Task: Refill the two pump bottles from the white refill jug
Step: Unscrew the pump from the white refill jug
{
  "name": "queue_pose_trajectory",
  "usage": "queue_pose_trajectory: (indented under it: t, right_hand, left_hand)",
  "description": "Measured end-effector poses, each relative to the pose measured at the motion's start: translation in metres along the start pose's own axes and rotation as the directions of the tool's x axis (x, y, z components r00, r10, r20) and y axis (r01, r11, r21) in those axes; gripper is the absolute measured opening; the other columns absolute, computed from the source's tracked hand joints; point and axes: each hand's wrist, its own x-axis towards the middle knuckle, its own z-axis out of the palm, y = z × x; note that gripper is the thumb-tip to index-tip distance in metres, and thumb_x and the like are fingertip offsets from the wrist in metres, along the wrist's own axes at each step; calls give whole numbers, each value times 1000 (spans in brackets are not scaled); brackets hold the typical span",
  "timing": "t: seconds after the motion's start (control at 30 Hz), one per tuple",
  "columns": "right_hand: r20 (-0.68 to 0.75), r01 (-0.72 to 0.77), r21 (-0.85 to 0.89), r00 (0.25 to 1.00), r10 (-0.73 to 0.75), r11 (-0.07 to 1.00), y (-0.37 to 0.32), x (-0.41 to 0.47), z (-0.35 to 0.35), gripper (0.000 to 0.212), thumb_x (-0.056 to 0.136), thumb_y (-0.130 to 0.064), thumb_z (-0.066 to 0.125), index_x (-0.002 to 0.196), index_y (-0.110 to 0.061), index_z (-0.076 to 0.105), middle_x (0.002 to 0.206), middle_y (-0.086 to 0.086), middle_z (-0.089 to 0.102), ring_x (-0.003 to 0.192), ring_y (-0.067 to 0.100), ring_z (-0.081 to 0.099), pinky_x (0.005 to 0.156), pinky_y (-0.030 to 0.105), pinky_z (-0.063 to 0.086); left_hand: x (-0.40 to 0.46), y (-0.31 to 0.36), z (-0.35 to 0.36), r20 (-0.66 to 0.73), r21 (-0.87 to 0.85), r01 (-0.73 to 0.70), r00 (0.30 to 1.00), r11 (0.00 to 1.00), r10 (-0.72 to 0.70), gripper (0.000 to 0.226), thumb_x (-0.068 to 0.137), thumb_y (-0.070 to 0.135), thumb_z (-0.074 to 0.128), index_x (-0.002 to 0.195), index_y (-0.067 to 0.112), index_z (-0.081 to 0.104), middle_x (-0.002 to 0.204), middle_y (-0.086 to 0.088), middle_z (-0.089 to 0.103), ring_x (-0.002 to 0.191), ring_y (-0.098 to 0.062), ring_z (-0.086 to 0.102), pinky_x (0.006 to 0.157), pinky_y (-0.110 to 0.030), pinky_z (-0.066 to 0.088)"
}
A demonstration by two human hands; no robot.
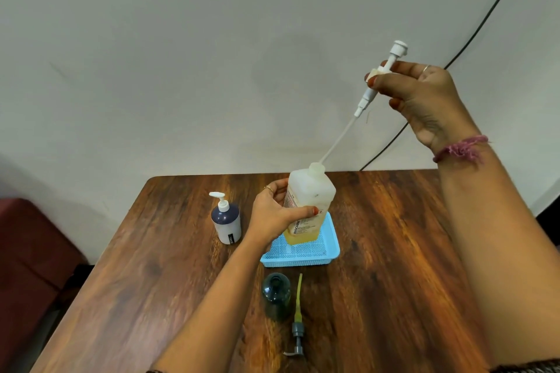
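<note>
The white refill jug (312, 191) stands in a blue mesh tray (328, 251), a little yellow liquid at its bottom. My left hand (272, 215) grips its side. My right hand (424, 100) holds the jug's white pump head (381, 76) high above it, and the dip tube's tip is still in the jug's neck. A dark green bottle (276, 297) stands open near me, its grey pump (297, 330) with a yellowish tube lying on the table beside it. A white-and-navy pump bottle (226, 222) stands left of the tray, pump on.
The brown wooden table (394, 251) ends at a pale wall behind the tray. A black cable (485, 21) runs down the wall at the right. A dark red seat (27, 251) sits left of the table.
</note>
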Motion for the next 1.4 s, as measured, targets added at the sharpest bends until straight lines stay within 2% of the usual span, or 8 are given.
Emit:
queue_pose_trajectory:
  t: [0.3,0.43,0.53,0.63,0.73,0.93,1.1,1.4]
  right_hand:
    - [-46,-45,172,997,54,984,15,-11,-20,19,76,-21,76,95,-20,71,105,-1,73,88,7,60,73,25,36]
    - [-145,-35,251,987,73,967,48,-34,-30,27,80,-12,72,101,-24,61,105,-6,73,91,5,62,70,23,37]
    - [-305,37,250,952,42,968,87,-64,-34,36,79,3,70,105,-20,59,102,-4,72,96,7,67,74,21,48]
    - [-417,-33,102,906,73,994,140,-101,-38,42,77,3,73,114,-10,60,108,4,69,94,7,67,81,20,54]
    - [-452,-129,2,884,116,992,196,-140,-42,47,74,-4,77,114,-19,59,107,-1,69,100,12,66,86,27,54]
    - [-527,-306,-227,837,147,925,261,-208,-43,54,74,-10,79,122,-15,54,111,8,68,99,20,64,75,18,45]
    - [-516,-413,-318,831,209,854,297,-246,-39,63,73,-6,78,127,-10,47,111,7,67,97,24,64,71,20,43]
    - [-461,-468,-489,855,237,736,324,-275,-30,34,79,-7,73,111,-4,63,114,13,58,90,17,54,74,24,41]
  left_hand:
    - [-4,-4,4,8,2,-2,1000,1000,2,75,58,23,90,124,20,53,118,7,63,99,-5,65,74,-23,58]
    - [-14,-8,12,13,30,-9,1000,1000,9,71,63,24,87,124,23,51,110,19,56,96,3,57,60,-5,47]
    - [-24,-19,22,38,33,0,999,999,-2,73,64,23,86,127,22,50,118,14,56,108,-4,55,66,-7,49]
    - [-34,-36,34,83,13,53,995,999,-54,68,65,21,86,122,28,49,122,11,56,116,-8,52,84,-18,50]
    - [-47,-53,49,115,15,91,989,996,-92,67,67,18,85,123,29,48,123,12,56,118,-7,52,87,-18,48]
    - [-69,-93,73,194,30,117,974,993,-120,68,72,16,82,130,24,47,127,9,58,119,-8,54,98,-30,49]
    - [-84,-116,85,230,62,137,962,989,-148,69,77,14,78,135,23,41,127,13,54,117,-3,53,92,-17,48]
    - [-88,-145,89,221,92,188,953,978,-205,69,78,13,76,130,31,35,130,11,52,123,-7,49,96,-22,47]
